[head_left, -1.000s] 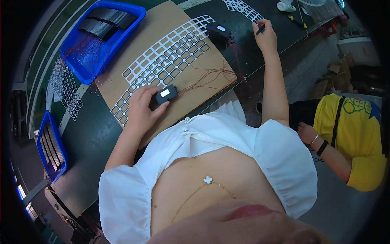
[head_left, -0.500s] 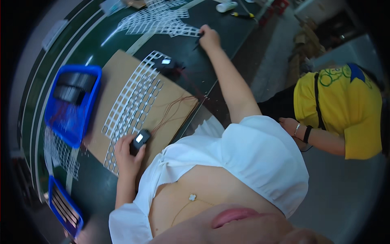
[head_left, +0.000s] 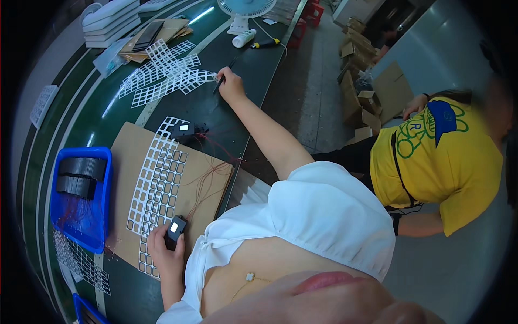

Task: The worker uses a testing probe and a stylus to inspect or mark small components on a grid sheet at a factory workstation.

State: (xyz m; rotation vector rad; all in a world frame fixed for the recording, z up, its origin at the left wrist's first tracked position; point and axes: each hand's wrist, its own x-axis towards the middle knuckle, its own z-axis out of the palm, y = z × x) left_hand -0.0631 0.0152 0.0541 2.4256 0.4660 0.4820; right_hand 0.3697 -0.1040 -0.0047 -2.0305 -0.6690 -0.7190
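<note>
My left hand (head_left: 165, 247) is closed round a small black box with a white patch (head_left: 176, 227) on its top, at the near edge of the cardboard. My right hand (head_left: 231, 86) reaches far out and grips a thin dark tool (head_left: 219, 84), perhaps tweezers; its kind is too small to tell. Its fingertips are at the right end of a pile of white grid sheets (head_left: 162, 83). More white grid strips (head_left: 156, 181) lie on the brown cardboard (head_left: 125, 156). A second black box (head_left: 183, 129) with thin red wires (head_left: 216, 171) rests at the cardboard's far edge.
A blue bin (head_left: 106, 200) with black parts and red wires stands at left. Beyond are a white bottle (head_left: 244, 38), a yellow-black cutter (head_left: 264, 43) and a fan (head_left: 237, 24). A person in a yellow shirt (head_left: 426, 167) is at right, near cardboard boxes (head_left: 356, 48).
The view has shifted, so the table's far end with the fan now shows. My right hand stays at the grid pile with the dark tool; my left hand still holds the black box.
</note>
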